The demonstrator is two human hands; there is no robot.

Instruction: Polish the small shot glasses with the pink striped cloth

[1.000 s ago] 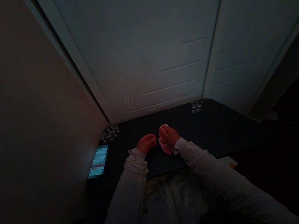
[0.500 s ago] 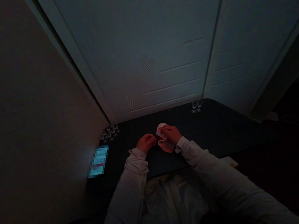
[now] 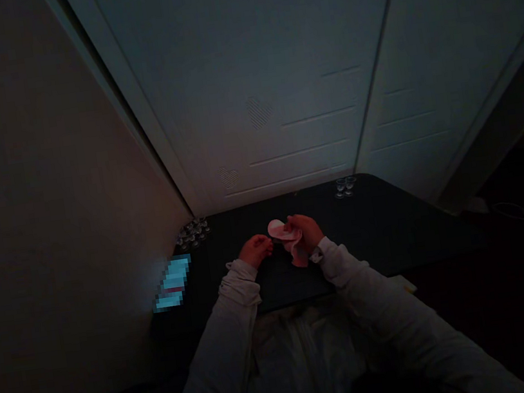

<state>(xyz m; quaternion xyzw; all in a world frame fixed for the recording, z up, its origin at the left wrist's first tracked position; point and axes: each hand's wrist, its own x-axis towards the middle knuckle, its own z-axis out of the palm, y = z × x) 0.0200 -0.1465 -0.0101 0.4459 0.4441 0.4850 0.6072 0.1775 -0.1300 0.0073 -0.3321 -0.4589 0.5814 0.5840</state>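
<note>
A pale pink cloth is gripped in my right hand; one rounded part sticks out to the left of the fingers and a fold hangs below them. Just left of the cloth, my left hand has its fingers curled together in a pinch. Something small and dark seems to be at those fingertips, but the dim light hides what it is. Both hands are above the middle of the dark table, close to each other.
Several small stemmed glasses stand clustered at the table's back left corner. Two more small glasses stand at the back right. A lit, pixelated screen lies at the left edge. Behind rises a white panelled door; a wall borders the left.
My right hand has shifted slightly right and turned, and the cloth has changed shape, its rounded part now pointing left towards my left hand. The left hand has hardly moved.
</note>
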